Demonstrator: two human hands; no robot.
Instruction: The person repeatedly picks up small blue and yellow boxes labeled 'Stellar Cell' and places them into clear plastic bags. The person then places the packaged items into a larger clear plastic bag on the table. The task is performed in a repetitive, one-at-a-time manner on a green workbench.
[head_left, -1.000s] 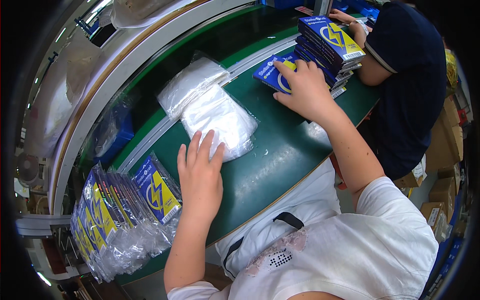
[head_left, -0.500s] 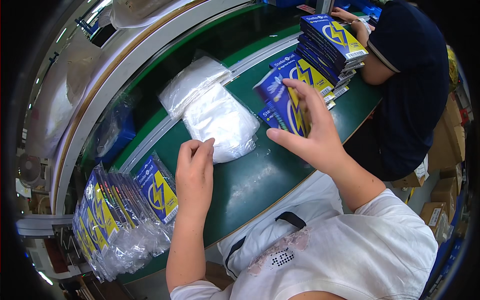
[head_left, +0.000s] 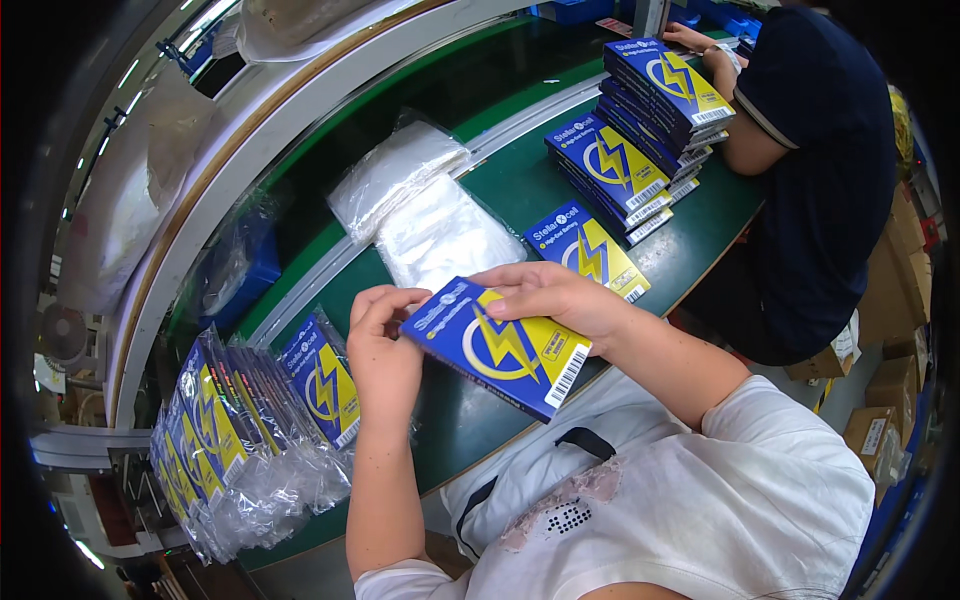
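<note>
A flat blue-and-yellow battery box (head_left: pixel 500 345) is in my right hand (head_left: pixel 555 300), thumb on its printed face and fingers at its far side. It lies tilted in front of me, barcode end toward me. At its left corner is my left hand (head_left: pixel 385 325), fingers pinched together; what they hold, if anything, is hidden. Just beyond both hands lies a stack of clear plastic bags (head_left: pixel 440 235) on the green table. A single matching box (head_left: pixel 588 250) rests to the right of the bags.
Stacks of the same boxes (head_left: pixel 665 95) stand at the back right, beside a co-worker in a dark shirt (head_left: pixel 825 190). At the left, several bagged boxes (head_left: pixel 215 410) stand in a row. A green conveyor belt (head_left: pixel 330 190) with a metal rail runs behind the table.
My right hand has brought the box leftward and nearer, from beside the stacks to my left hand. My left hand has stayed nearly in place, fingers still pinched.
</note>
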